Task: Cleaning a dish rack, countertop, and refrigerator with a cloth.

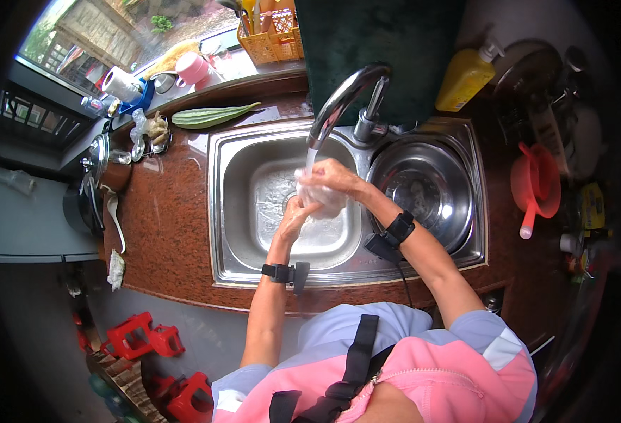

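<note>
Water runs from the curved chrome faucet (337, 100) over the left basin of a steel sink (268, 232). Under the stream, my right hand (334, 177) grips the upper part of a whitish, translucent thing (329, 203), blurred, perhaps a plastic bag. My left hand (294, 214) holds its lower left side, thumb against it. Whether anything is inside it, I cannot tell. Both wrists wear black straps with small boxes. In the right basin sits a large round steel bowl (421, 193).
A green ridged gourd (212, 116) lies behind the sink. Pots (112, 169) and a white ladle (114, 219) are at the left. A yellow pump bottle (463, 79) stands back right, a red plastic dipper (535, 185) at the right. Red stools (133, 336) stand on the floor.
</note>
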`<state>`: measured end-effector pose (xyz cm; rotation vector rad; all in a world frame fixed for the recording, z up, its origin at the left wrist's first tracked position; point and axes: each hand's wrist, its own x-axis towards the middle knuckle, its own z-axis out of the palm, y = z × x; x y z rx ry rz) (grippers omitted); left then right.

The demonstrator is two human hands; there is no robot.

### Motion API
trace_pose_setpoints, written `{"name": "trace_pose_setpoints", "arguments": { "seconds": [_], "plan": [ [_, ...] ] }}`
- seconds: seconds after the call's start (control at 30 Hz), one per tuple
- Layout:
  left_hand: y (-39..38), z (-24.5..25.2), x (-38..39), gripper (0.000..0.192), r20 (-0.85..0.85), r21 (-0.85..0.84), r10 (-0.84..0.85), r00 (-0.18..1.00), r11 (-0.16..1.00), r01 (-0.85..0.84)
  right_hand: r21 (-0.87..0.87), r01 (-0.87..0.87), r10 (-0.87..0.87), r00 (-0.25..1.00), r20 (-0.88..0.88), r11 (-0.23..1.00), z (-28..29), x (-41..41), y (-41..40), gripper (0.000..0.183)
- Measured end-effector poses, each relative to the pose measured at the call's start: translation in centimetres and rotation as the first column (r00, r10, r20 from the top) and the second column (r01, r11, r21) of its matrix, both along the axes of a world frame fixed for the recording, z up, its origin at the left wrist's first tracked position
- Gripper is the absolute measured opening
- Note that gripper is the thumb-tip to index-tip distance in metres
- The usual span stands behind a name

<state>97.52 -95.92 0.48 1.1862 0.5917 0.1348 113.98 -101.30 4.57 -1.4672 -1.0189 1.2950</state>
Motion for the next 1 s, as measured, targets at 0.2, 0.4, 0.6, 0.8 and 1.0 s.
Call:
{"name": "trace_pose_setpoints", "arguments": {
  "seconds": [0.2, 0.4, 0.6, 0.8, 1.0],
  "plan": [
    [-0.5, 1.7, 0.1, 0.040, 0.135, -0.336, 0.222, 0.966, 0.927, -0.166, -0.110, 0.331, -0.347, 0.854, -0.387, 0.937, -4.3, 0.9, -2.2, 0.063],
    [-0.7, 4.1, 0.8, 0.045, 0.154, -0.323, 0.232, 0.960, 0.930, -0.173, -0.462, 0.215, -0.465, 0.703, -0.538, 0.860, -6.9, -1.4, -3.9, 0.080],
    [1.0, 4.6, 0.0, 0.044, 0.119, -0.147, 0.162, 0.980, 0.979, -0.144, -0.206, 0.117, -0.235, 0.583, -0.777, 0.972, -3.7, -2.4, -2.3, 0.064],
    [5.5, 1.9, -4.2, 0.029, -0.184, 0.123, 0.150, 0.972, 0.984, -0.128, -0.160, 0.088, -0.140, 0.925, -0.354, 0.983, -5.1, 0.5, -1.6, 0.023],
    [6.5, 1.9, -4.8, 0.029, -0.246, 0.660, 0.520, 0.818, 0.708, -0.251, 0.144, 0.481, -0.499, 0.854, 0.146, 0.865, -3.6, 0.2, -0.3, 0.031]
  ]
}}
